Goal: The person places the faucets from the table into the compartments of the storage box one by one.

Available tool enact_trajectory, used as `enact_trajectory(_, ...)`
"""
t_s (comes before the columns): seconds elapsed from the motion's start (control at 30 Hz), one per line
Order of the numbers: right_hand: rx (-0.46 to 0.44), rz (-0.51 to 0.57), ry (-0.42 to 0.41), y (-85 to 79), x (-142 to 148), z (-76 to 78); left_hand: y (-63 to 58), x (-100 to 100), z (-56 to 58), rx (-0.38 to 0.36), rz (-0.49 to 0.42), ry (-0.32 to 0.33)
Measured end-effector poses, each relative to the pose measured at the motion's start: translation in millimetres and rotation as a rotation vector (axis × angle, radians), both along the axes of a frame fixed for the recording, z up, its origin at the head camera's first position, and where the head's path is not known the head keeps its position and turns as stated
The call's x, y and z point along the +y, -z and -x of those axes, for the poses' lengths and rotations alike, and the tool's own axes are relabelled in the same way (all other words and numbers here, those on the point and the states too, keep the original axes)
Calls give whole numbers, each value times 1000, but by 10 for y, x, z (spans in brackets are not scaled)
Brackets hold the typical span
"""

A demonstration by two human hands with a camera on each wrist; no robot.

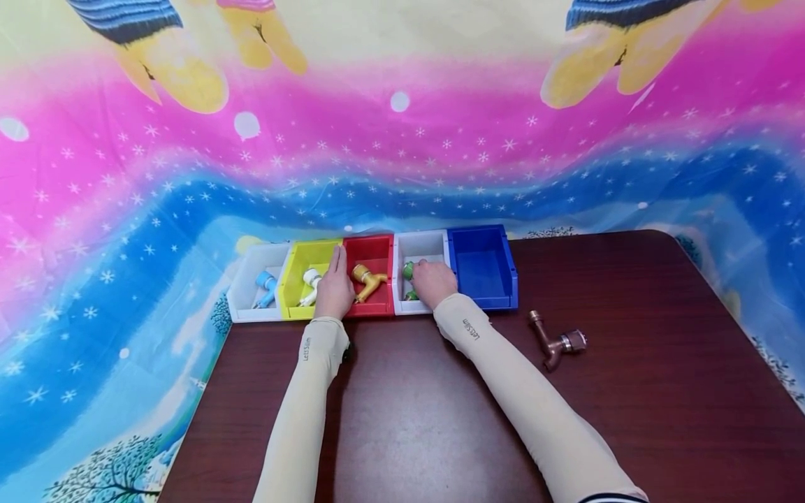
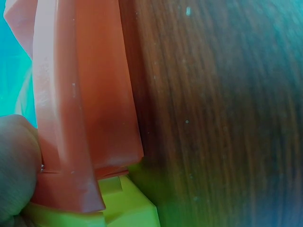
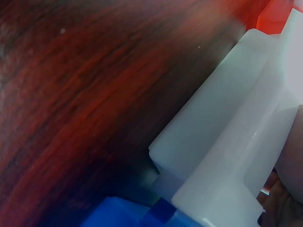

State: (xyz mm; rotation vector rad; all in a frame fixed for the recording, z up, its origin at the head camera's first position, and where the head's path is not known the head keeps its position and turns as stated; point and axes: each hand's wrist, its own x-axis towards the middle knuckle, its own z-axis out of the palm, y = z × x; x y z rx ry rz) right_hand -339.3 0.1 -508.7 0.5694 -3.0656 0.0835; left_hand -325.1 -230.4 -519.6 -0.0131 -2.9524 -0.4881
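Note:
In the head view my right hand (image 1: 435, 282) reaches into the second white bin (image 1: 423, 242), its fingers curled around a green faucet (image 1: 408, 270); much of the faucet is hidden behind the hand. My left hand (image 1: 335, 292) lies over the wall between the yellow bin (image 1: 308, 250) and the red bin (image 1: 371, 246), fingers straight. A yellow-gold faucet (image 1: 371, 283) is in the red bin, and a white faucet (image 1: 311, 279) in the yellow one. The left wrist view shows the left hand (image 2: 18, 165) against the red bin's edge.
The first white bin (image 1: 242, 286) at the row's left end holds a blue faucet (image 1: 267, 283). A blue bin (image 1: 481, 269) ends the row at the right. On the brown table (image 1: 402, 419) lies a copper-coloured faucet (image 1: 555, 344). A printed cloth (image 1: 402, 161) hangs behind.

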Motion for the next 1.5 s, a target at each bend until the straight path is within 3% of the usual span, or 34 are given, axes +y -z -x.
enact_trajectory(1.03, -10, -11, -12, 16, 19, 33, 12, 7, 11, -8, 7, -7)
enact_trajectory(1.33, 46, -61, -108, 2, 38, 9, -5, 10, -6, -15, 0, -5)
enact_trajectory(1.5, 32, 116, -174, -122, 181, 5, -15, 7, -8, -7, 1, -2)
